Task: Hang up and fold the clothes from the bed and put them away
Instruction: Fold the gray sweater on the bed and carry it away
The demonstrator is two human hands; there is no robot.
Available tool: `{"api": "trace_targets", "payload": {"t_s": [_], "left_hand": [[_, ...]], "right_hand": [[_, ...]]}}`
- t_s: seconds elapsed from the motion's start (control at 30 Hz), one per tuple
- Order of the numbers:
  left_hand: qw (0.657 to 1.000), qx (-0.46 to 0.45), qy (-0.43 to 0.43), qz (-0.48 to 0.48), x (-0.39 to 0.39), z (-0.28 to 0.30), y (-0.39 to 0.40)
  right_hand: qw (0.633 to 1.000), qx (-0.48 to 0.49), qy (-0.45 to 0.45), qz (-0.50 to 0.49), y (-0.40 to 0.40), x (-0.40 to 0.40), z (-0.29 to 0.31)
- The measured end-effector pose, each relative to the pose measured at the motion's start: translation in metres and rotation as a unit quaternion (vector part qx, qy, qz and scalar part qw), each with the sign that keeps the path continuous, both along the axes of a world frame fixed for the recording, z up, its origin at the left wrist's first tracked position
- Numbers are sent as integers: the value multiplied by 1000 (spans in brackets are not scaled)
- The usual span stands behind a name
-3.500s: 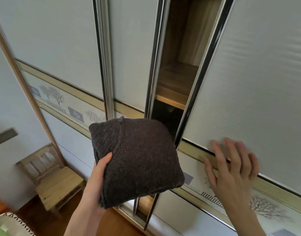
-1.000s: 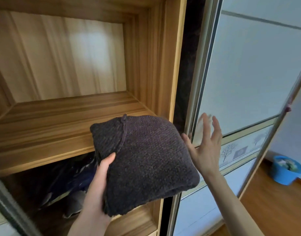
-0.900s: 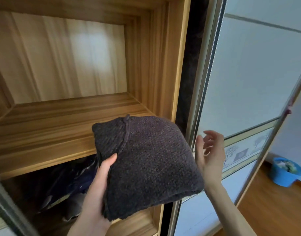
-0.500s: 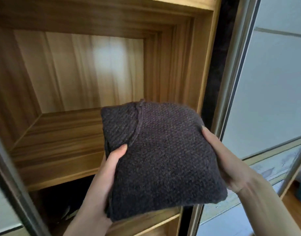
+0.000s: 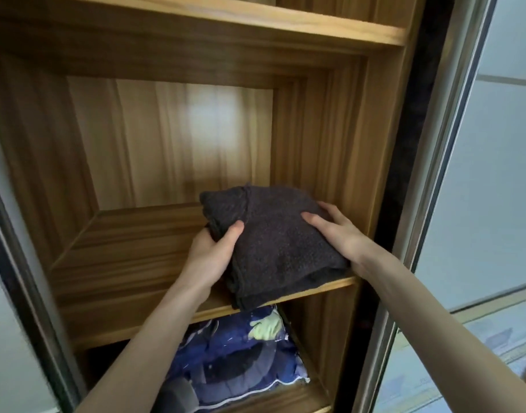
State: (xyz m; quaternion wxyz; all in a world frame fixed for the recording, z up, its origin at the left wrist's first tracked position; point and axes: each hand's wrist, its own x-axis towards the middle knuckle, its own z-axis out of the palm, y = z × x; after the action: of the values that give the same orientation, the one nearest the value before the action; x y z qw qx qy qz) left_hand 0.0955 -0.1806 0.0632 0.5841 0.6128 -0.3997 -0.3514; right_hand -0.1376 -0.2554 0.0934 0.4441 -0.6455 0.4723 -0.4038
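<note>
Hands: left hand [image 5: 210, 254] grips the left edge of the folded garment, thumb on top and fingers curled under it; right hand [image 5: 334, 232] lies on top at the right side, fingers fairly straight and pressing down, thumb spread across the knit.

Item: folded dark knit sweater [image 5: 273, 242], one piece, square fold. Resting on the wooden wardrobe shelf [image 5: 130, 251], at its front right corner, beside the right side panel; near edge overhangs the shelf's front edge.

Below: blue patterned bedding [image 5: 238, 356] in the compartment under the shelf.

Right: sliding wardrobe door [image 5: 488, 180], pushed aside.

Step in hand: putting the folded sweater away, placement nearly complete.

Next move calls for: sliding the sweater further back so nothing overhangs, then letting go without disturbing the fold.
</note>
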Motion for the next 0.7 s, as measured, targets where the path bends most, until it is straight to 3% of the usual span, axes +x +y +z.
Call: {"api": "trace_targets", "payload": {"t_s": [0.13,0.2,0.3,0.37,0.43,0.53,0.63,0.7], "left_hand": [[982,65,-174,-16,16,4,-17],[963,91,-253,-19,20,7,-20],[907,127,-401,33,17,12,-21],[865,109,-478,103,13,12,-22],[850,27,-515,111,9,11,-23],[835,-74,-545,6,9,9,-26],[855,-32,-507,-105,11,-2,-31],[871,-17,-476,-122,13,-9,-32]], "right_hand": [[989,-37,140,-30,-15,3,-17],[966,-108,230,-46,-17,0,-18],[935,-261,240,10,-16,-1,-8],[939,-240,231,84,-15,3,-3],[941,-175,262,123,-17,7,-5],[925,-188,310,110,-22,7,-15],[934,-191,286,99,-26,2,-21],[935,-190,279,103,-26,1,-25]]}}
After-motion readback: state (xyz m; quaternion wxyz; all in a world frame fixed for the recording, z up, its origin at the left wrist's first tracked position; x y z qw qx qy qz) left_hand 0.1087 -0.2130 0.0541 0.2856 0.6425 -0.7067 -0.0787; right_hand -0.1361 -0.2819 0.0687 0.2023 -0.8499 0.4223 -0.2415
